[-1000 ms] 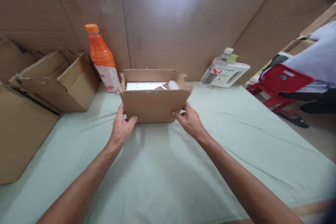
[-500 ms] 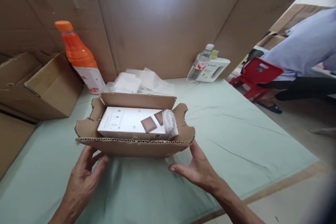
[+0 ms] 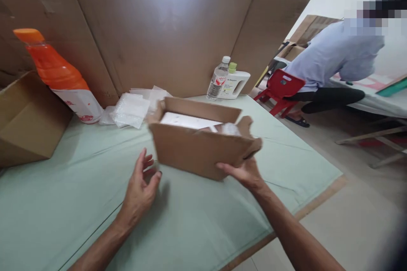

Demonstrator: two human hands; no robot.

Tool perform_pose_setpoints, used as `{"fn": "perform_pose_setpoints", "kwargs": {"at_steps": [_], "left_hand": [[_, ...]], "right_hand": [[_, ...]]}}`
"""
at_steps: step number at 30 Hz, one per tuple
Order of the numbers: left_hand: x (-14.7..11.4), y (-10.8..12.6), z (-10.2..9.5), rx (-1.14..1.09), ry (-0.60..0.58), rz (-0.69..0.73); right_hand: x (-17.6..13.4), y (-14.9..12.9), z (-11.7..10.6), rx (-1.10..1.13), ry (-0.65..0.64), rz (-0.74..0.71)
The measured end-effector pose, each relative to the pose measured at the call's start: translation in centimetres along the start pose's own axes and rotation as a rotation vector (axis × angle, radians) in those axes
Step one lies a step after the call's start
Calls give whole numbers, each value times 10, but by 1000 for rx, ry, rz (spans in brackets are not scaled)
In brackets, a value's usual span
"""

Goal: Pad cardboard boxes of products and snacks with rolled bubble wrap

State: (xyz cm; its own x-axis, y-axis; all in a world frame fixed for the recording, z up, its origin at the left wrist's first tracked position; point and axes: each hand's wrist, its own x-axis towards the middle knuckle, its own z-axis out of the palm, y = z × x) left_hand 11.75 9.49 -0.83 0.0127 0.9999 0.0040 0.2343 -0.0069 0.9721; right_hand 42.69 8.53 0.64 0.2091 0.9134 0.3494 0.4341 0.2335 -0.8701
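A small open cardboard box (image 3: 193, 152) sits tilted above the pale green cloth (image 3: 79, 186), with a white carton (image 3: 187, 121) and a bit of bubble wrap inside. My right hand (image 3: 243, 172) grips the box under its right front corner. My left hand (image 3: 140, 188) hovers just left of the box with its fingers spread, a small gap between them and the cardboard.
An orange bottle (image 3: 59, 78) and bubble-wrap sheets (image 3: 130, 109) lie at the back left by a brown box (image 3: 27, 120). A water bottle (image 3: 218, 79) and white jug (image 3: 237, 84) stand against the cardboard wall (image 3: 159, 34). A person sits on a red stool (image 3: 280, 89) to the right.
The view swung right. My left hand came off the box, and my right hand has lifted and turned the box to the right.
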Motion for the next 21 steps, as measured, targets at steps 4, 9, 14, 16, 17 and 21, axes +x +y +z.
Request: {"fn": "perform_pose_setpoints", "kwargs": {"at_steps": [4, 9, 14, 16, 17, 21], "left_hand": [[-15, -14, 16, 257, -169, 222], [-46, -32, -14, 500, -173, 584], [-64, -45, -38, 610, -183, 669], [-68, -48, -40, 621, -185, 655], [-69, -49, -40, 616, -186, 648], [-68, -45, -37, 589, -180, 620]], "right_hand": [[26, 35, -91, -167, 283, 14], [83, 69, -158, -303, 486, 67], [131, 99, -166, -387, 512, 120], [145, 108, -164, -394, 518, 115], [150, 111, -162, -390, 520, 119], [165, 110, -158, -362, 527, 129]]}}
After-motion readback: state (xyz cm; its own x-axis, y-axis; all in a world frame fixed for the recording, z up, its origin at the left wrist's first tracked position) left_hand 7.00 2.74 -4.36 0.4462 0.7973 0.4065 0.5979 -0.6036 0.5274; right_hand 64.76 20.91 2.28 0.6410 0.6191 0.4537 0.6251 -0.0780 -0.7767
